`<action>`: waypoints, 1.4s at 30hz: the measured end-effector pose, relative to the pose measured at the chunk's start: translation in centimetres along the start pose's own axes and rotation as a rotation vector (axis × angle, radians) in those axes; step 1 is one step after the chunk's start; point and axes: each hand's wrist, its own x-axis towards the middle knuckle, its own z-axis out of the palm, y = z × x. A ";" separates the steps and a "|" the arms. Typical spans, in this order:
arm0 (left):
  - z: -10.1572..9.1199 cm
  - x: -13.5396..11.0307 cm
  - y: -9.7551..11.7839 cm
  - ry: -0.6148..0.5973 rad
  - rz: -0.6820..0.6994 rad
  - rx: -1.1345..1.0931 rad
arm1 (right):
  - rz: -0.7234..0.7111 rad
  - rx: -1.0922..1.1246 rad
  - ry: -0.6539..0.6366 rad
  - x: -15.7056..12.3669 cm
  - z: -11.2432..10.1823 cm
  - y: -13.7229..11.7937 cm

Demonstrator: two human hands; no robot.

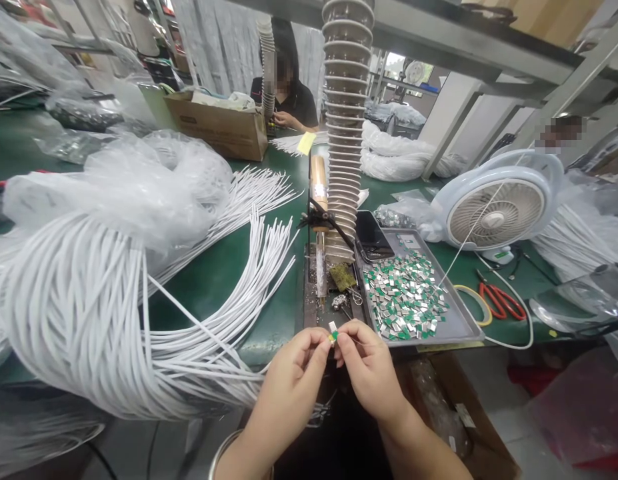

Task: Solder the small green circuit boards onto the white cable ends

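Observation:
Close together at the table's front edge, both my hands are closed in a pinch. Between their fingertips stands a small USB connector point(333, 328) with a silver metal shell and a green board end. My left hand point(296, 373) grips it from the left, with a bit of yellow at its fingertips. My right hand point(369, 370) pinches the green end from the right; a thin strand shows by its fingers. Just beyond them, a soldering iron point(319, 220) with a wooden handle hangs tip down in a stand. Whether a cable joins the connector is hidden by my fingers.
A grey tray point(463, 320) of loose connectors point(406, 293) and a phone point(373, 235) lies right. Bundled white cables point(83, 300) fill the left. A ribbed hose point(346, 120) hangs centrally. Red-handled pliers point(501, 300) and a fan point(496, 207) stand farther right. Another person point(301, 100) sits opposite.

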 end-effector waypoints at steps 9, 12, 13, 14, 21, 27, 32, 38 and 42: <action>-0.2 0.0 -0.7 -0.037 -0.055 -0.096 | -0.045 0.023 0.017 -0.6 -0.2 -0.1; -0.2 -0.3 -0.8 -0.045 -0.063 -0.091 | -0.077 -0.013 0.040 -0.9 -0.3 0.1; -0.3 -0.5 -0.9 -0.048 -0.066 -0.093 | -0.082 -0.019 0.038 -0.9 -0.4 0.2; -0.3 -0.6 -0.9 -0.051 -0.070 -0.095 | -0.083 -0.019 0.033 -1.0 -0.4 0.2; -0.4 -0.7 -1.0 -0.008 -0.074 -0.062 | -0.019 0.007 -0.006 -1.1 -0.4 -0.3; -0.2 -0.6 -1.3 -0.010 -0.045 -0.046 | 0.165 0.152 -0.039 -1.1 -0.2 -0.4; 0.0 -0.7 -1.2 0.016 0.056 0.080 | 0.181 0.141 -0.031 -1.3 -0.1 -0.2; 0.5 -2.0 -2.1 -0.142 0.176 0.287 | -0.107 -0.118 -0.075 -2.4 -1.7 0.4; 1.6 -3.4 -4.8 -0.300 0.234 0.509 | -0.305 -0.219 -0.154 -3.5 -4.2 1.3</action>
